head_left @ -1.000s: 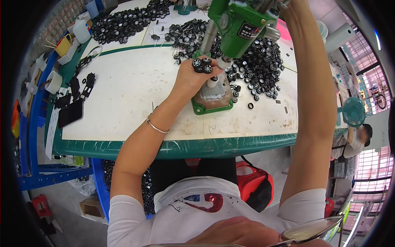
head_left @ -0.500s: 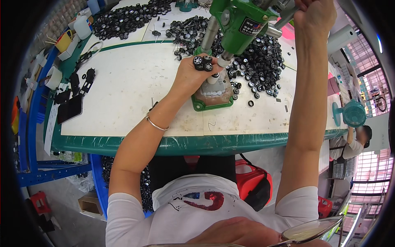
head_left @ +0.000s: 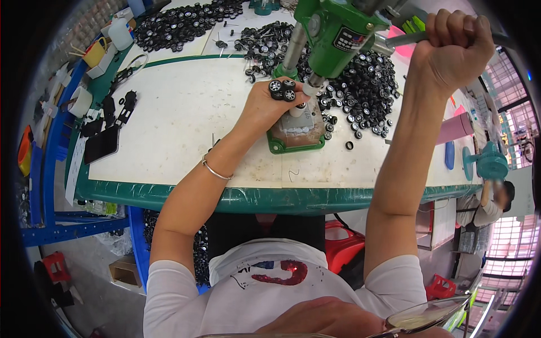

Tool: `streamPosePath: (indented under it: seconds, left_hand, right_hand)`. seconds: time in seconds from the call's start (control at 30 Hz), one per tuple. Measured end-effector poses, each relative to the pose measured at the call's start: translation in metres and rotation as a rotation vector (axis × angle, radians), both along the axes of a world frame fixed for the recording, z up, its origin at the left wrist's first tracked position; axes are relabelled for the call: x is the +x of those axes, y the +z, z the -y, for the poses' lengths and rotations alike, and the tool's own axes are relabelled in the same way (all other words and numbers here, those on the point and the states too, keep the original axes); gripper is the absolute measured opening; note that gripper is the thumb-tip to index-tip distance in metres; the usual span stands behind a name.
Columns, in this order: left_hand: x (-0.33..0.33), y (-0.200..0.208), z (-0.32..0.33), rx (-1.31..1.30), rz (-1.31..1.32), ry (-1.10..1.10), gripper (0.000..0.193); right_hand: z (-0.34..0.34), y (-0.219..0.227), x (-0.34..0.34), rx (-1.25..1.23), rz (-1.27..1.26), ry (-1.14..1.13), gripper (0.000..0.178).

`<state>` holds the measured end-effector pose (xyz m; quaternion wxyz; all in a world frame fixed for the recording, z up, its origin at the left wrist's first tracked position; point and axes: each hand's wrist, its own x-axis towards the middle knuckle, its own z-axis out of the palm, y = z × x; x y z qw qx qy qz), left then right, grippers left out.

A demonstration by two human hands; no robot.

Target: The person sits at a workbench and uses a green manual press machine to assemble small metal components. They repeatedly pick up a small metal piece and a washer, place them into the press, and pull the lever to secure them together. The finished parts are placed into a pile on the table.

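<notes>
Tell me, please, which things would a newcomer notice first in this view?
Probably the green press at the top, right of centre, its lever gripped by the right hand. Just lower left of it, the left hand holds a cluster of small black wheels. Dark heaps of similar wheels lie on the white tabletop's far side.

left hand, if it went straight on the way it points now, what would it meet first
Likely the white tip of the green press, just ahead of the left hand; depth is unclear.
</notes>
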<state>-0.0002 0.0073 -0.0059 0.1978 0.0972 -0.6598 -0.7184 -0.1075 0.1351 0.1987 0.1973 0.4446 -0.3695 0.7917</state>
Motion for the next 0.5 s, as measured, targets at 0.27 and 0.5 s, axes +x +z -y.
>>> streamPosePath:
  seconds: [0.27,0.5]
  left_hand:
    - [-0.003,0.0,0.008,0.208,0.015,-0.039,0.021]
    - [0.028,0.002,0.064,0.346,0.016,0.007,0.028]
  right_hand:
    - [0.029,0.014,-0.034,0.299,0.231,-0.021,0.025]
    - [0.042,0.005,-0.115,0.46,0.43,0.367,0.027]
